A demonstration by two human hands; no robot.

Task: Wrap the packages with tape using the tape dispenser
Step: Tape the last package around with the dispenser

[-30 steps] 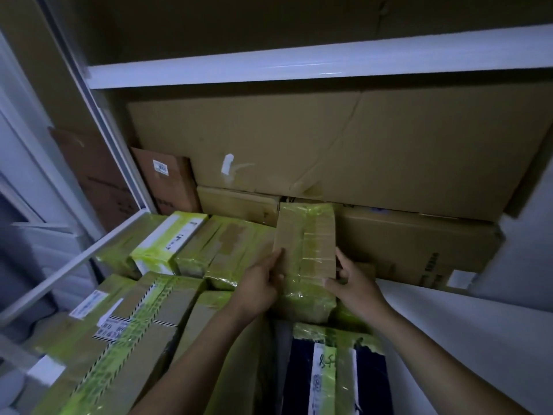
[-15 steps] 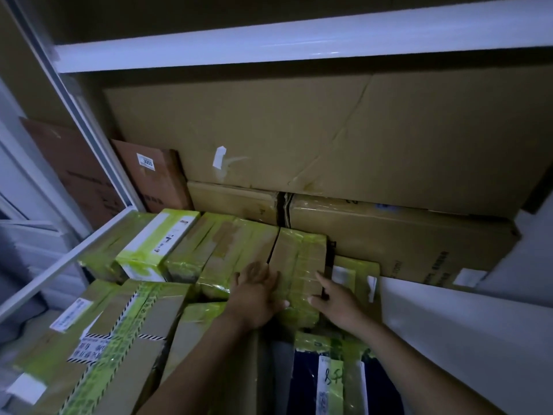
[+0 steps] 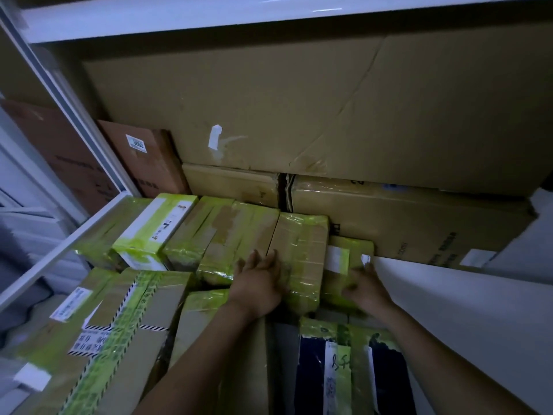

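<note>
Dim storage shelf, big cardboard boxes (image 3: 269, 115) stacked at the back under a white shelf board (image 3: 179, 22), green-taped parcels packed in rows in front. Change: the wrapped package (image 3: 302, 250), a second ago stood on end and held between both hands, has been tipped down and now lies flat in the row, touching the taped neighbour parcel (image 3: 236, 235) on its left, with a smaller green parcel (image 3: 350, 253) just beside it on the right. Left hand (image 3: 257, 284) lies flat, fingers straight and spread, pressing at the seam between the package and the neighbour. Right hand (image 3: 366, 290) has slid off the package onto the smaller parcel by the white side panel (image 3: 449, 310); it is motion-blurred, so cannot tell whether its fingers grip or only rest. Tape dispenser not in view. Judgement: this package looks fully taped and is being stowed, so wrapping on it is done; next would be another unwrapped package.
</note>
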